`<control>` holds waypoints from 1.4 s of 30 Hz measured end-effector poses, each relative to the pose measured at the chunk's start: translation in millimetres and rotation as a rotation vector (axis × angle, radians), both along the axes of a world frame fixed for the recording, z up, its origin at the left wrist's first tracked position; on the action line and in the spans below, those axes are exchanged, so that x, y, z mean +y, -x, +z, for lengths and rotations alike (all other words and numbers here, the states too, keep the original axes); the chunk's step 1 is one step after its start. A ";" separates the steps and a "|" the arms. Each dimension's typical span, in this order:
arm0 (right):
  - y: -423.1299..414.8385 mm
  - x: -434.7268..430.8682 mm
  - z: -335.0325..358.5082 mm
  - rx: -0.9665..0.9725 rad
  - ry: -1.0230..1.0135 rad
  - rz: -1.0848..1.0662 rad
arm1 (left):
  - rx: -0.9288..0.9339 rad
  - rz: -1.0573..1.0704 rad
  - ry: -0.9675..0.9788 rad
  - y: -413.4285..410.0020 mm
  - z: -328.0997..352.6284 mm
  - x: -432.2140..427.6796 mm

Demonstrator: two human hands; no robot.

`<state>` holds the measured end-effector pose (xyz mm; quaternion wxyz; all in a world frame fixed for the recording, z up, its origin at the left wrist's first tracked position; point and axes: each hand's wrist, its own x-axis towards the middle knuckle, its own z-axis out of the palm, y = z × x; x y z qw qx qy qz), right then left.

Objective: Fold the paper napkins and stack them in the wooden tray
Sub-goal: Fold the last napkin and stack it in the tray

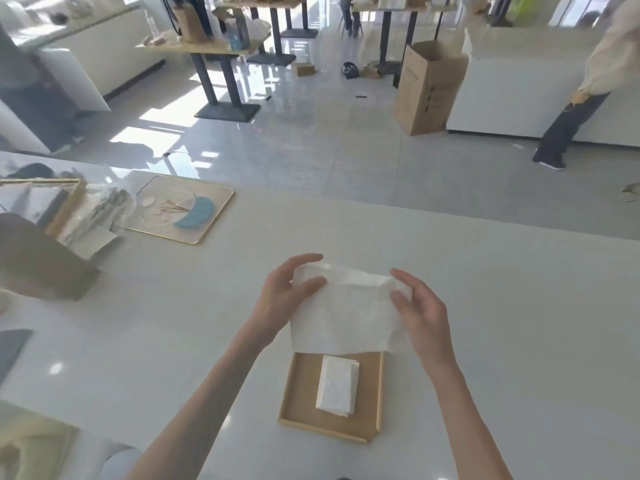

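A white paper napkin (346, 311) hangs unfolded in the air above the table, held by both hands at its top corners. My left hand (280, 294) pinches the top left corner and my right hand (420, 315) pinches the top right one. The napkin's lower edge covers the far rim of the wooden tray (301, 393), which lies on the white table just below. Inside the tray rests a small stack of folded white napkins (337, 384), a little right of its middle.
At the left stand a mirrored box with loose napkins (93, 216) and a gold-rimmed tray (188, 209) holding a blue piece. A dark pad (12, 344) lies at the left edge. Beyond the table are floor, tables, a cardboard box (427, 88) and a person (588, 81).
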<state>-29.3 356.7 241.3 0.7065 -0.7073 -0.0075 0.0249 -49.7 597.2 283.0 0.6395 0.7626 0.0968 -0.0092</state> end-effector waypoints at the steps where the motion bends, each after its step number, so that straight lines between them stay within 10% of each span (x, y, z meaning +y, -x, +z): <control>1: 1.8 -2.4 2.9 -0.006 0.008 -0.017 | -0.002 -0.028 0.023 3.0 1.3 2.6; 36: -26.3 -54.6 51.9 -0.279 0.698 -0.076 | -0.069 0.027 -0.495 -33.4 4.5 -17.5; 39: -34.3 -49.0 70.3 -0.381 0.868 0.026 | -0.043 -0.123 -0.894 -28.5 2.6 -29.5; 42: -39.1 -37.9 98.0 -0.452 1.017 0.280 | -0.126 -0.445 -0.746 -25.0 8.1 -64.3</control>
